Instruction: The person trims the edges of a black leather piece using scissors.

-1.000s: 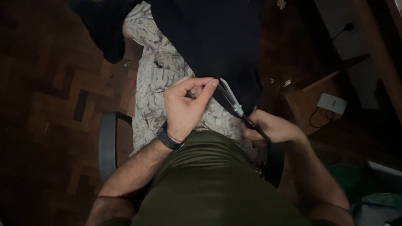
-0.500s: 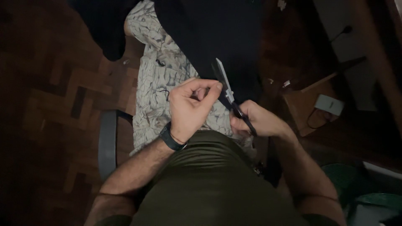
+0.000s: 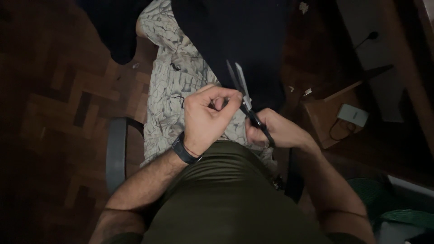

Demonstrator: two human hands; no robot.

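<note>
My right hand (image 3: pixel 275 131) grips the black handles of a pair of scissors (image 3: pixel 242 90), whose blades are parted and point up over a dark navy cloth (image 3: pixel 235 40). My left hand (image 3: pixel 205 119), with a dark band on the wrist, is curled beside the scissors' pivot, fingertips pinched together on something too small to make out. Both hands hover over a grey-and-white patterned cloth (image 3: pixel 174 86) lying across my lap.
I sit in a chair with a dark armrest (image 3: pixel 115 153) at the left. Parquet floor (image 3: pixel 58 104) lies all around. To the right stands a wooden box (image 3: pixel 325 113) with a small white device and cable (image 3: pixel 352 115). Green items (image 3: pixel 375 194) sit at lower right.
My right hand has swung the scissors from pointing up-left to nearly upright, and the blades have parted. My left hand has stayed curled in about the same place.
</note>
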